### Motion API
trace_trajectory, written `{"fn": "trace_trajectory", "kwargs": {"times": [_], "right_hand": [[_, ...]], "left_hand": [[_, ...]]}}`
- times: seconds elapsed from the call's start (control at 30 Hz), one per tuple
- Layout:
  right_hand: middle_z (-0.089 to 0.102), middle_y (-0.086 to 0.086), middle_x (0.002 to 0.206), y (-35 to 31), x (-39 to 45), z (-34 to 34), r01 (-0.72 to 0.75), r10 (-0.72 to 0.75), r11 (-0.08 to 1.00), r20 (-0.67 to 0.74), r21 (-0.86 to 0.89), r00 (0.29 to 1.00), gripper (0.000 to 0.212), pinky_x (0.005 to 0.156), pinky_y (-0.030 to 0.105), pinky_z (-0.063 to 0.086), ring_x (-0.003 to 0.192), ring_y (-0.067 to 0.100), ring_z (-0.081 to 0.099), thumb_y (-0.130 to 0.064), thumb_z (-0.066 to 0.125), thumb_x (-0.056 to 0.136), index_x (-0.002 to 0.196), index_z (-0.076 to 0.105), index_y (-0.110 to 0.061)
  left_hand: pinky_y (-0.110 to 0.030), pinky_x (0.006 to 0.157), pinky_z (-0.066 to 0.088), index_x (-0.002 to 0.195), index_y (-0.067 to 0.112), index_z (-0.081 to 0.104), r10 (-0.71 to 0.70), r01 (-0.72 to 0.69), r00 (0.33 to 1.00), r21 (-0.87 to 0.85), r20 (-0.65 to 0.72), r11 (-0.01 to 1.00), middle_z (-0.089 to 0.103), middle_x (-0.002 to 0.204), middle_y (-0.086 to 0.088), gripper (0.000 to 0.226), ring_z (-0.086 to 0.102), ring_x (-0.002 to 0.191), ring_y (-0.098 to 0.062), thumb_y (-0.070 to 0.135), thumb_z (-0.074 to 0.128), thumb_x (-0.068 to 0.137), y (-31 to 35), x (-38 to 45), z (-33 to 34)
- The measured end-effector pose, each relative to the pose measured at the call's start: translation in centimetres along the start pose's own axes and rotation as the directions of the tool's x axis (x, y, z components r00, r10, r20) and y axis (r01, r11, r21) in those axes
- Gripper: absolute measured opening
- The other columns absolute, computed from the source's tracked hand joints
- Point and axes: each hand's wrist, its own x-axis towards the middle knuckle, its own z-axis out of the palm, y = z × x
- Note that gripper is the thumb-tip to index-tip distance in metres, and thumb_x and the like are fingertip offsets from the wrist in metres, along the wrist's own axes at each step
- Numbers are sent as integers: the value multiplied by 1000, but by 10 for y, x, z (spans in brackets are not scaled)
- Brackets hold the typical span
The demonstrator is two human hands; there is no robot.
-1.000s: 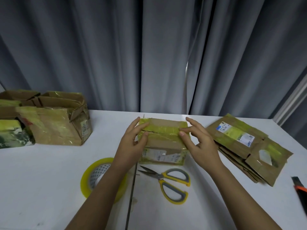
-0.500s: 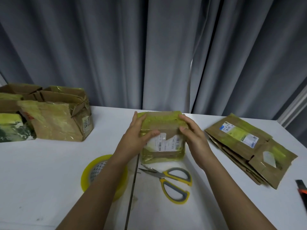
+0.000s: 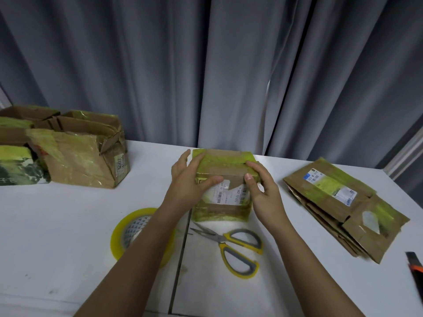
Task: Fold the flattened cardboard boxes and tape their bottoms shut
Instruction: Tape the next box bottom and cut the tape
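**Keeping the taped seam pressed flat**

The left hand [image 3: 191, 179] and right hand [image 3: 263, 191] are clamping the box [image 3: 225, 179] at mid-desk [image 3: 68, 225], thumbs on its near face. Pressing evenly along the taped top would likely seat the tape; scissors [image 3: 233, 248] are lying just nearer.

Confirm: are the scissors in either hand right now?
No: the scissors lie on the table while both hands, left and right, grip the box.

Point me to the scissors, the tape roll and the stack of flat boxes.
scissors [image 3: 231, 244]: head view, on the pivot where blades meet handles.
tape roll [image 3: 120, 236]: head view, on its yellow left rim.
stack of flat boxes [image 3: 329, 191]: head view, on the top box's face.
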Motion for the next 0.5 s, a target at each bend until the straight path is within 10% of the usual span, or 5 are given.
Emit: {"fn": "trace_trajectory", "kwargs": {"times": [0.2, 0.33, 0.5], "right_hand": [[28, -6, 155, -11, -6, -7, 7, -7, 1000, -14, -16, 1000, 45, 78, -10, 29, 130, -5, 26, -18, 48, 99, 142, 41, -27], [21, -9, 157, -9, -18, -9, 116, -129, 974, -57, -193, 990, 46, 115, 25, 26, 139, -1, 19, -24, 52, 98, 139, 37, -40], [45, 15, 140, -17, -40, -3, 510, -598, 591, 85, -625, 797, 35, 110, 28, 25, 128, 31, 38, -12, 50, 87, 119, 63, -10]], "left_hand": [[-42, 117, 24, 152, 30, 6, 19, -15, 1000, -186, 21, 982, 10, 159, 8, 96, 13, 145, -13, 53, 63, 78, 2, -10, -5], [-34, 115, 18, 149, 35, -6, 19, -19, 1000, -105, 6, 994, -10, 159, 10, 102, 1, 146, -11, 58, 59, 74, 0, -22, -13], [-34, 116, 11, 152, 19, 9, -50, 43, 999, 234, 23, 971, 6, 160, -1, 92, 3, 146, -21, 53, 59, 83, -17, -47, -39]]}}
